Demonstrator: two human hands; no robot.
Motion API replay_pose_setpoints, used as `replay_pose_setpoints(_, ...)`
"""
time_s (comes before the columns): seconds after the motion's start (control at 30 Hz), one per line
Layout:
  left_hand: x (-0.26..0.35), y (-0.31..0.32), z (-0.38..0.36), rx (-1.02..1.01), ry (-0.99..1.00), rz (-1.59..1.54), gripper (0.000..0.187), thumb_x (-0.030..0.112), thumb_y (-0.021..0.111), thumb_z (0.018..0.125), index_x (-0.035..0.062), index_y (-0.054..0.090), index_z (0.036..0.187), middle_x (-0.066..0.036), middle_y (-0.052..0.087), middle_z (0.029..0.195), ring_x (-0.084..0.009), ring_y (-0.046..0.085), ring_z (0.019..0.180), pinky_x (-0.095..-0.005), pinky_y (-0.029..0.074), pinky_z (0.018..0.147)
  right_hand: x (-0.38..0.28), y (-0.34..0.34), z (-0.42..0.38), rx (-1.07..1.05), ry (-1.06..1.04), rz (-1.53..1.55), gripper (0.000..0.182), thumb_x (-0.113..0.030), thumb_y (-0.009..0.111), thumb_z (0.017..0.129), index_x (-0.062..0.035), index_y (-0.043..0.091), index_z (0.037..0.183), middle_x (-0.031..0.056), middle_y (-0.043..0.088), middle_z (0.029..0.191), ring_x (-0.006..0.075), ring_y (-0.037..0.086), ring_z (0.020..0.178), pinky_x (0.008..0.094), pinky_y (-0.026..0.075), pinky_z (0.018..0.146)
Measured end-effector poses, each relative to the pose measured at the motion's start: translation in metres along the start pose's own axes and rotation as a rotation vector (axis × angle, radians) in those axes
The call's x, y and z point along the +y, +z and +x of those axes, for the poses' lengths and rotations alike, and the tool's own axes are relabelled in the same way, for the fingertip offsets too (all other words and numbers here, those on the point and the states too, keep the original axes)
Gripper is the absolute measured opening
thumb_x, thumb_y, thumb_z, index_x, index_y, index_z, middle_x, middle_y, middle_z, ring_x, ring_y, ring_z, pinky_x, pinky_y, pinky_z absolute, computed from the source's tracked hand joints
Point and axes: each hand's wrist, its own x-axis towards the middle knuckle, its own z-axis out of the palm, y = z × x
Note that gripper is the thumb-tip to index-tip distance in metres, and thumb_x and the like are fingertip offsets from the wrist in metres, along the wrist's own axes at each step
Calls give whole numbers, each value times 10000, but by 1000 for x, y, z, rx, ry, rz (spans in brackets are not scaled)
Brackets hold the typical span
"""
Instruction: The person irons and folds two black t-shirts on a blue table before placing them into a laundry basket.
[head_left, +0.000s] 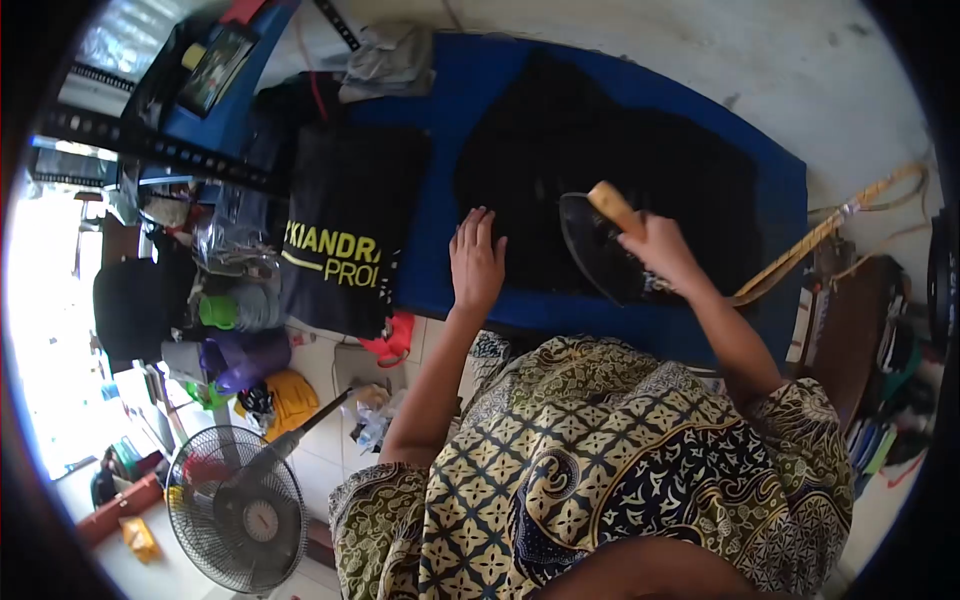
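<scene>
My right hand (pixel 660 250) is closed around the wooden handle of a clothes iron (pixel 590 245). The iron's dark soleplate lies over a black garment (pixel 600 130) spread on a blue-covered table (pixel 445 60). A cord wrapped in yellowish cloth (pixel 840 225) runs off to the right behind my right hand. My left hand (pixel 478 260) lies flat at the left edge of the black garment, fingers stretched out, holding nothing. To its left lies a folded black garment (pixel 350 190) with yellow lettering.
A grey folded cloth (pixel 388 60) sits at the table's back left. A perforated black metal shelf post (pixel 160 140) stands left, with a phone (pixel 217 70) above it. A standing fan (pixel 240 510) is on the floor at lower left. A wall borders the table's far side.
</scene>
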Motion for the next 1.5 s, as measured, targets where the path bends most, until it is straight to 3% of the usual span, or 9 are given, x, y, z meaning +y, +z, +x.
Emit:
replay_pose_setpoints(0.1,0,33,-3,-13,-33,140,448,237,537,840,50,414,1229,-113,418,1283,-258,365,1219,-417,276,1004,57,-53,-16,149,195,198,227,-167,606,790,33,582,894,37,532,559,102,519,449,235,402,398)
replay_pose_setpoints(0.3,-1,47,-20,-185,-161,444,609,365,485,867,57,276,1349,-104,279,1399,-251,213,1316,-511,121,1056,253,-167,-36,372,471,462,234,-184,648,770,-28,490,694,-8,423,491,93,408,368,254,317,339)
replay_pose_setpoints(0.57,2,53,42,-139,-138,384,503,296,465,892,37,351,1307,-122,328,1372,-266,261,1295,-487,172,1048,447,-255,-29,507,743,388,314,-228,656,760,2,570,956,84,549,629,194,544,510,318,421,446)
replay_pose_setpoints(0.6,-2,55,59,-124,-153,343,472,278,460,897,32,376,1291,-127,348,1360,-270,280,1286,-470,201,1045,438,-255,-22,510,751,400,314,-228,656,760,2,570,956,84,549,629,194,544,510,318,421,446)
replay_pose_setpoints(0.67,-17,65,100,-100,-123,349,440,253,458,900,29,398,1274,-131,390,1326,-278,321,1259,-450,251,1022,366,-248,2,779,285,-1022,403,-220,640,772,-32,518,1107,137,582,931,265,569,858,367,449,685)
replay_pose_setpoints(0.93,-58,101,247,-165,-280,398,362,174,599,806,70,510,1141,-137,552,1131,-304,507,1068,-428,413,866,289,-200,166,676,-274,-770,403,-68,613,740,-132,498,1121,65,558,1025,267,486,1031,508,352,813)
replay_pose_setpoints(1.03,-70,99,268,-393,-431,392,383,187,683,727,69,545,1064,-153,586,1048,-321,549,986,-426,435,826,284,-212,191,35,-6,-424,261,-29,610,729,-71,523,971,71,542,806,223,524,836,422,393,746)
replay_pose_setpoints(1.17,-91,63,277,-501,-266,266,346,157,721,684,18,554,954,-145,606,895,-294,583,864,-370,451,740,304,-253,187,275,-228,-271,174,38,607,708,-10,472,807,62,399,652,138,396,588,260,361,577)
replay_pose_setpoints(1.5,-65,-20,162,-110,-206,-370,258,-2,682,686,-3,542,904,-114,603,859,-205,583,823,-301,446,705,230,-238,-16,374,-171,-293,188,46,601,711,-9,439,787,67,355,689,162,357,589,275,325,557)
